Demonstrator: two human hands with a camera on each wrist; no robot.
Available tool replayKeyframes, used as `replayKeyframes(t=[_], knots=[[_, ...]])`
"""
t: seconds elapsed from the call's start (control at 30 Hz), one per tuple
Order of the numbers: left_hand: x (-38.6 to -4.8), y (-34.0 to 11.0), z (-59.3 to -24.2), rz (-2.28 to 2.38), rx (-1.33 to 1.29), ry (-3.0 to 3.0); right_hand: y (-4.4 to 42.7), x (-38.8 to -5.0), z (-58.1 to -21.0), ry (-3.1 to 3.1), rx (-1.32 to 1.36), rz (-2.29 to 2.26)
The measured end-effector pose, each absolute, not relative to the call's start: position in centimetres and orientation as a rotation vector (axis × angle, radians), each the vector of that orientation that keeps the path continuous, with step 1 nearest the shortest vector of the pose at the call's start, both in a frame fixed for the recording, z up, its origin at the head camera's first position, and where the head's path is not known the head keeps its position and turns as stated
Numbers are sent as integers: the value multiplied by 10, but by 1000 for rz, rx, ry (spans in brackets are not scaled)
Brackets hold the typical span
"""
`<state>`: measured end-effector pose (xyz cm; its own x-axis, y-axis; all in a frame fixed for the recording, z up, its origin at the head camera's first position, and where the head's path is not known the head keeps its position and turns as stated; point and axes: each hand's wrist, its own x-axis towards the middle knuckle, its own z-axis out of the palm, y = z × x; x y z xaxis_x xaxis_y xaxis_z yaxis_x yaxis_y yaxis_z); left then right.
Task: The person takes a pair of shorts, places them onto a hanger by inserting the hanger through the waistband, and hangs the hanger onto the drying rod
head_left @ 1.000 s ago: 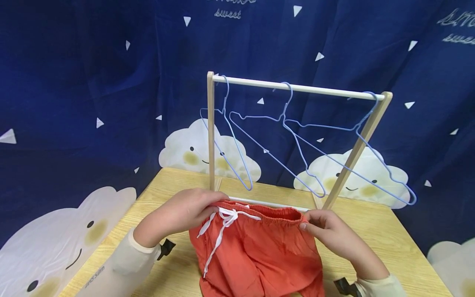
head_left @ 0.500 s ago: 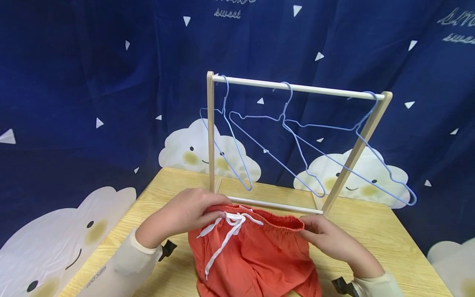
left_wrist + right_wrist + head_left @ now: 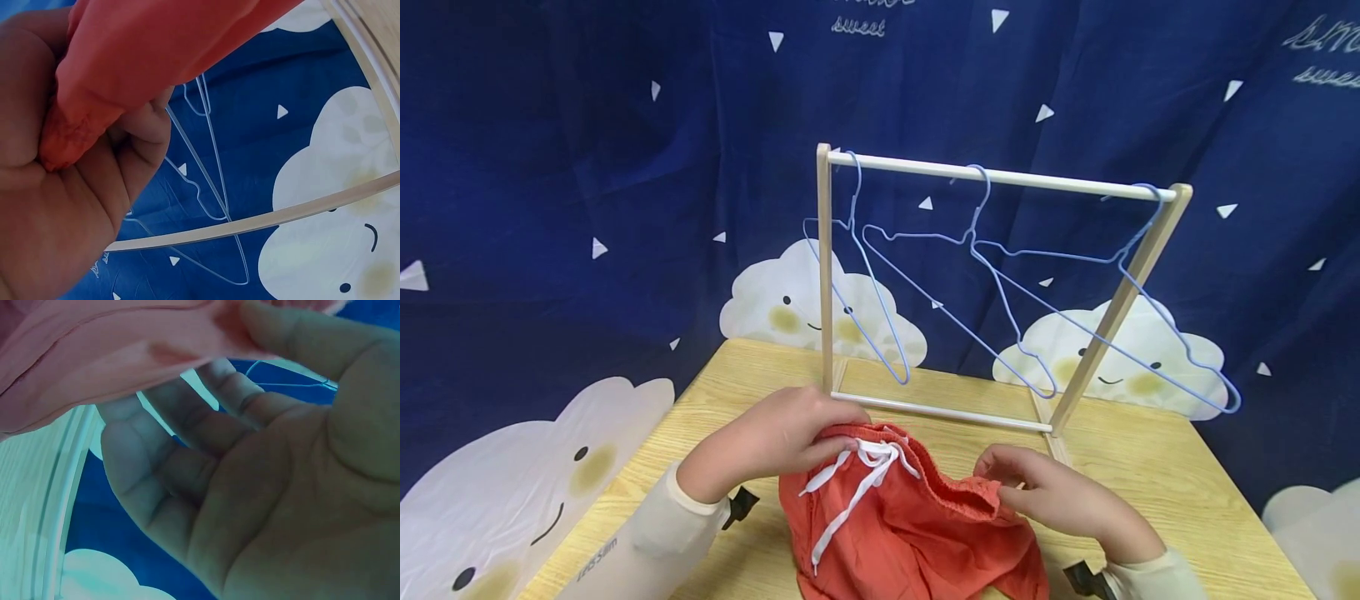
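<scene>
Red shorts (image 3: 917, 542) in both hands over worktop (image 3: 1157, 475), waistband up; white drawstring (image 3: 874, 458) bowed at front; L hand (image 3: 782, 433) grip: pinching waistband, L end; R hand (image 3: 1056, 496) grip: thumb + fingers pinching R end; behind, rack (image 3: 1045, 180) w/ 3 blue hangers (image 3: 973, 237); dk-blue curtain (image 3: 572, 133), cloud print, at back.

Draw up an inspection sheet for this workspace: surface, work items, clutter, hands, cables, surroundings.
Surface: light wooden table, bearing a rack.
Work items: red garment with a white drawstring tied at the waistband; its lower end runs out of the head view.
Clutter: nothing seen.
Hands: left hand grips the waistband near the knot; right hand pinches its other end.
Cables: nothing seen.
Surroundings: three bare blue hangers on the rack; patterned blue curtain behind.
</scene>
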<state>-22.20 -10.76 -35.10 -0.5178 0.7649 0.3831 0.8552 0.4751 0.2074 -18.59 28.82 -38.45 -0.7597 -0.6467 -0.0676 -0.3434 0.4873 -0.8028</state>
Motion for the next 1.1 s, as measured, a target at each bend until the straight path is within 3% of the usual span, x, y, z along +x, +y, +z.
replayKeyframes(t=[0.33, 0.83, 1.1], knots=[[-219, -103, -352, -527, -1424, -2496, 284, -175, -379, 2435, -849, -879], [-215, -98, -354, -558, -1498, -2421, 239, -150, -380, 2673, -1142, -897], [-212, -94, -354, -626, -1540, -2358, 227, -155, -395, 2704, -1095, -950]])
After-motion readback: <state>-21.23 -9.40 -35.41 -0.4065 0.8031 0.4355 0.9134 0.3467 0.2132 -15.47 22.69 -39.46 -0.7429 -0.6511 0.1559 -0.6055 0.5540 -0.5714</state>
